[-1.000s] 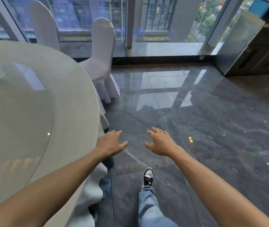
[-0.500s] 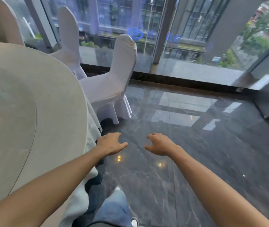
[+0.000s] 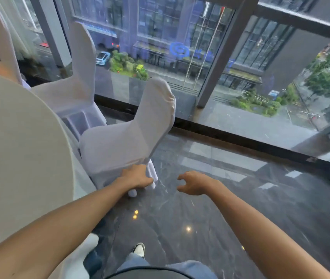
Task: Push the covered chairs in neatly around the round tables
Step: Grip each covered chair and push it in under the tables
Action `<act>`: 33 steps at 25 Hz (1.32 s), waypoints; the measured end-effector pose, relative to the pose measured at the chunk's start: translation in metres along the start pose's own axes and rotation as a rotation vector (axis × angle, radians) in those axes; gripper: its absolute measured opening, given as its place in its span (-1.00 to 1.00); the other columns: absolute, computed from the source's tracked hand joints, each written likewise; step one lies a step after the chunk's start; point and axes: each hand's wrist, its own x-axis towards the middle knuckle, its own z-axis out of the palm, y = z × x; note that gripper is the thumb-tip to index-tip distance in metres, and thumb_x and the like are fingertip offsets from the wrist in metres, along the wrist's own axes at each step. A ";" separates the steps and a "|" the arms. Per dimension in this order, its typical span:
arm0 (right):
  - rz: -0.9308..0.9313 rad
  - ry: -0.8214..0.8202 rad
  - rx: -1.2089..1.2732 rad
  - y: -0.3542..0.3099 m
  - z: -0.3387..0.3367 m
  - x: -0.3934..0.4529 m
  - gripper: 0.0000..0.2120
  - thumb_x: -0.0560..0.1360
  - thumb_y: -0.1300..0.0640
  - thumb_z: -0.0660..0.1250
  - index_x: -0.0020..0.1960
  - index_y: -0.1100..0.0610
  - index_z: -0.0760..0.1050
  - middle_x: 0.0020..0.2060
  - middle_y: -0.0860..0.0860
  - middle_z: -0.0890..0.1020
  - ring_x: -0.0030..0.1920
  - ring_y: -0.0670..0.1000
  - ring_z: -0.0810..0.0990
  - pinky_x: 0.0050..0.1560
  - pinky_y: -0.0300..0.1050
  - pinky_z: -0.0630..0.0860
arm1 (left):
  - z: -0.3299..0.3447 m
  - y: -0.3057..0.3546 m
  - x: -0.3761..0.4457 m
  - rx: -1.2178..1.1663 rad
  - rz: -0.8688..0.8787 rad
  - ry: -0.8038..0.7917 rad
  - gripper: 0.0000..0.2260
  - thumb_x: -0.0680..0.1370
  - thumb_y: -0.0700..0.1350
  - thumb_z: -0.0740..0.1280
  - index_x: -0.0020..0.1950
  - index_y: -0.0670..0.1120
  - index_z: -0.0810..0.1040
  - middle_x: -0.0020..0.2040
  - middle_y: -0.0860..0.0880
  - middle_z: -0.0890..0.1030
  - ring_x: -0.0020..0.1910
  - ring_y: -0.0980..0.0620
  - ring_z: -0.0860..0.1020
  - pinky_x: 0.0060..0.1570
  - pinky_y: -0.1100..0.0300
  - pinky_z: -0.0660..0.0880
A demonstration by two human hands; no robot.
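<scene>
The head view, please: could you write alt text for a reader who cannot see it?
Two bare arms reach toward a white-covered chair beside a round table, left hand over its seat edge, right hand loosely curled in the air. Large windows stand beyond.

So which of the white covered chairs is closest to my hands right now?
The chair directly in front of your left hand, backrest leaning toward the window. The other two chairs stand farther round the table.

Glossy dark marble floor (image 3: 230, 208) — white-covered chairs (image 3: 124, 141), cloth-draped round table (image 3: 23, 158) upon it.
</scene>
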 end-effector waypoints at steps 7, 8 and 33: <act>-0.181 0.161 -0.087 0.066 -0.165 0.168 -0.50 0.55 -0.11 0.26 0.45 0.01 0.37 0.38 0.04 0.48 0.33 0.11 0.47 0.31 0.06 0.44 | -0.097 0.038 0.166 -0.041 -0.105 0.159 -0.63 0.40 0.20 0.29 0.11 0.04 0.48 0.14 -0.04 0.59 0.09 -0.14 0.55 0.05 0.00 0.50; -0.236 0.209 -0.094 0.076 -0.188 0.194 -0.50 0.56 -0.10 0.27 0.46 0.01 0.36 0.37 0.05 0.48 0.32 0.12 0.49 0.29 0.07 0.47 | -0.105 0.047 0.191 -0.049 -0.120 0.190 -0.62 0.41 0.21 0.29 0.13 0.03 0.45 0.16 -0.04 0.57 0.11 -0.14 0.54 0.05 -0.02 0.50; -1.297 0.242 -0.990 0.082 -0.407 0.618 -0.77 0.32 0.17 0.24 -0.06 0.03 0.56 -0.17 -0.05 0.58 0.00 0.13 0.54 0.10 0.14 0.34 | -0.172 0.136 0.484 -0.538 -0.637 0.257 -0.56 0.39 -0.06 0.35 0.22 -0.10 0.33 0.03 -0.09 0.61 -0.05 -0.18 0.62 -0.16 0.11 0.47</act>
